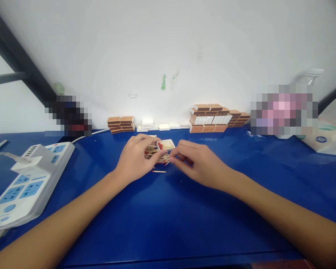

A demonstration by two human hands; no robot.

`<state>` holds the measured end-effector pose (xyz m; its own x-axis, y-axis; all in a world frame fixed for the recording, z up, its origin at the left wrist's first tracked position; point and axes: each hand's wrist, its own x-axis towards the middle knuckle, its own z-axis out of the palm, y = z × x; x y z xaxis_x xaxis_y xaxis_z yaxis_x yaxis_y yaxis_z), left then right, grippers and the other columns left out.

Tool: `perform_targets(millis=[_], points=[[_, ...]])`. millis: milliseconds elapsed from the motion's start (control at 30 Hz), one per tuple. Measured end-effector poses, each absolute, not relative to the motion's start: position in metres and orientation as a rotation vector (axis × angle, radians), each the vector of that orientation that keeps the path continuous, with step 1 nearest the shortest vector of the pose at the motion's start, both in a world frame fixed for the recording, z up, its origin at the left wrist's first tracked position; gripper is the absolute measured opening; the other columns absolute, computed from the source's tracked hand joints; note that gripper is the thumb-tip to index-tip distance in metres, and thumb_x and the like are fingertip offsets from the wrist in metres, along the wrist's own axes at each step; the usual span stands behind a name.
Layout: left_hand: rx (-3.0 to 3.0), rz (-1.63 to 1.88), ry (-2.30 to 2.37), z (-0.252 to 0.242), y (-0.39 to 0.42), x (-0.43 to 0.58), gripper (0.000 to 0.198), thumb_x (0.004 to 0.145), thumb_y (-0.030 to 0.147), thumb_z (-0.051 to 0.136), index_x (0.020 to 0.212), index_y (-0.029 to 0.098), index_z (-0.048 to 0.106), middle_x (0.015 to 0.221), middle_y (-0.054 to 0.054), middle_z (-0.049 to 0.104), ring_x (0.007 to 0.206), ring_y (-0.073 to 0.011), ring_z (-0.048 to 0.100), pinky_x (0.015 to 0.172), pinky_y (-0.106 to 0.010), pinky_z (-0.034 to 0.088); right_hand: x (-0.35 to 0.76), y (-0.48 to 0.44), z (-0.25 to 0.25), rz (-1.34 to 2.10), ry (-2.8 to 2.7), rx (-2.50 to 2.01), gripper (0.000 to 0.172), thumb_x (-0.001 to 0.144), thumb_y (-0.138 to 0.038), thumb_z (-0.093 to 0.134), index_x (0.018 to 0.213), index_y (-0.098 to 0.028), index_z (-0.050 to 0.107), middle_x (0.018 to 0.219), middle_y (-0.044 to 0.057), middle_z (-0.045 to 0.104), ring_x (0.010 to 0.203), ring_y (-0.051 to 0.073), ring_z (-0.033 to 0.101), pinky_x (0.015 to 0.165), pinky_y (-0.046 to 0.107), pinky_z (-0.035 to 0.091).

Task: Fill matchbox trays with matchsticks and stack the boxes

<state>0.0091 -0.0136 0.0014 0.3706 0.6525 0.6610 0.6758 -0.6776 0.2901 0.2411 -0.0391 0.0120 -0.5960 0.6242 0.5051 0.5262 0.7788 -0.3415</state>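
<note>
A small white matchbox tray (172, 142) with red-tipped matches lying in it sits in front of me. My left hand (132, 157) grips its left end, the thumb in front and the fingers behind. A loose pile of matches (162, 160) lies just under and before the tray, partly covered by my left hand. My right hand (203, 160) is at the tray's right side with thumb and forefinger pinched together; what is between those fingertips is too small to make out. One single match (159, 171) lies apart, nearer to me, on the blue table (156, 216).
Brown matchboxes (121, 124) stand stacked along the wall at left, with a larger matchbox stack (209, 118) at right. White empty-looking trays (164, 127) lie between them. A power strip (30, 186) with a plugged-in charger occupies the left; a tissue pack (327, 134) stands far right.
</note>
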Motion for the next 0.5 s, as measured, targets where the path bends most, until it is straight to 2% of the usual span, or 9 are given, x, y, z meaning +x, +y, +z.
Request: perform_targets(millis=[167,333,500], points=[[-2.491,-1.275,-1.357,0.002,-0.009,0.007,0.029,0.091,0.043,0.074,0.11,0.021,0.074,0.103,-0.007,0.076,0.098,-0.0251,0.07,0.091,-0.044,0.056,0.221,-0.045,-0.003,0.436,-2.479,-0.991,0.011,0.098,-0.029,0.067,0.097,-0.018,0.064,0.085,0.0,0.061,0.07,0.013,0.053,0.063,0.026,0.037],[-2.529,-1.212,-1.295,0.001,-0.008,0.005,0.03,0.092,0.04,0.074,0.115,0.02,0.073,0.105,-0.008,0.075,0.1,-0.0257,0.07,0.091,-0.044,0.055,0.222,-0.042,0.001,0.559,-2.549,-0.997,0.014,0.103,-0.025,0.058,0.09,-0.019,0.059,0.092,0.003,0.064,0.079,0.015,0.057,0.069,0.027,0.04],[-2.673,-1.125,-1.169,-0.001,-0.01,0.005,0.033,0.091,0.039,0.075,0.118,0.021,0.072,0.116,-0.009,0.074,0.109,-0.0274,0.068,0.097,-0.046,0.054,0.244,-0.027,0.01,0.395,-2.34,-0.958,0.013,0.105,-0.028,0.054,0.096,-0.02,0.057,0.096,0.004,0.063,0.076,0.014,0.054,0.068,0.027,0.04]])
